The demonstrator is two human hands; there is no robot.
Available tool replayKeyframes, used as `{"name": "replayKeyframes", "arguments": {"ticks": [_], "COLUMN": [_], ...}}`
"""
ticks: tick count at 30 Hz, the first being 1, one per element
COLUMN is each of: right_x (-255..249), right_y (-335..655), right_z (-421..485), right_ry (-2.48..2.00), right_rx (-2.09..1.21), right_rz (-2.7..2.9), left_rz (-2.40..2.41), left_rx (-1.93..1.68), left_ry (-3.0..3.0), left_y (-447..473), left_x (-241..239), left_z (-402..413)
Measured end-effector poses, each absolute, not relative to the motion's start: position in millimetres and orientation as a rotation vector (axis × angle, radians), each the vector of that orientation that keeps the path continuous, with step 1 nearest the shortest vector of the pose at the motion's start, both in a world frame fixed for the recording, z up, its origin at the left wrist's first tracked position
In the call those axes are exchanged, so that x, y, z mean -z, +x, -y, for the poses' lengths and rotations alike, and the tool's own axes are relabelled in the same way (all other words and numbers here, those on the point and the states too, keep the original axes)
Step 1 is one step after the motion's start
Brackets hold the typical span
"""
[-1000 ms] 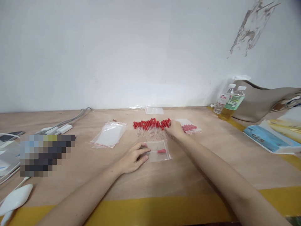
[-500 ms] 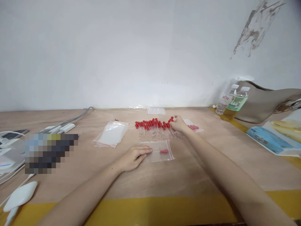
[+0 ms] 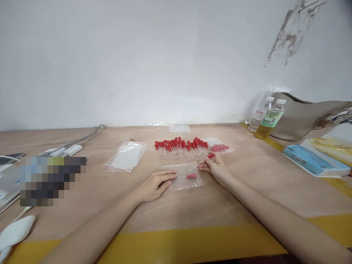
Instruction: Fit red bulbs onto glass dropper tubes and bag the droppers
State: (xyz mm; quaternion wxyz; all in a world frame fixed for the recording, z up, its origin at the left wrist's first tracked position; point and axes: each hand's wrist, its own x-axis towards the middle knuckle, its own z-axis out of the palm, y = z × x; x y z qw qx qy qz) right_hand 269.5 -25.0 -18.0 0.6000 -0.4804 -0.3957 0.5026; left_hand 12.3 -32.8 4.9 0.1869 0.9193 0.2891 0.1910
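My left hand lies flat on the table, its fingertips stretched over the left side of a clear zip bag. Inside that bag rests one dropper with a red rubber bulb. Between the fingers of my right hand is a second dropper, its thin clear tube pointing left over the bag's upper right corner. Just beyond, a row of red-bulbed droppers lies with tubes toward me. Behind my right hand is a bag with several red-bulbed droppers in it.
A stack of flat clear bags lies to the left, and another small bag by the wall. Bottles, a grey-brown bag and a blue packet stand or lie right. Cables and a white spoon-shaped object are left.
My right hand has come back from the dropper row toward me, bringing one dropper to the bag's right edge. My left hand stays on the bag. The view has shifted slightly.
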Motion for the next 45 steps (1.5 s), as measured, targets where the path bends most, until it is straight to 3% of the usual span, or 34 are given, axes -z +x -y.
{"name": "replayKeyframes", "arguments": {"ticks": [10, 19, 25, 28, 33, 37, 41, 45], "right_x": [16, 12, 7, 8, 4, -5, -11, -12], "right_y": [280, 262, 279, 290, 299, 286, 265, 252], "right_z": [37, 36, 35, 27, -4, -33, -56, -69], "right_ry": [-1.113, -1.141, -1.202, -1.342, -1.584, -1.711, -1.949, -2.079], "right_rx": [-1.325, -1.183, -1.358, -1.163, -0.438, -0.076, 0.010, -0.157], "right_rz": [1.502, 1.596, 1.860, 1.756, 1.702, 1.684, 1.643, 1.633], "left_rz": [-0.898, -0.918, -0.866, -0.848, -0.836, -0.831, -0.816, -0.824], "left_rx": [-0.530, -0.495, -0.529, -0.510, -0.456, -0.425, -0.424, -0.428], "left_ry": [2.595, 2.605, 2.584, 2.584, 2.583, 2.595, 2.593, 2.592], "left_y": [11, 13, 12, 11, 10, 9, 9, 8], "left_x": [-6, -10, -7, -4, -2, -3, -4, -4], "left_z": [32, 35, 32, 29, 26, 26, 26, 27]}}
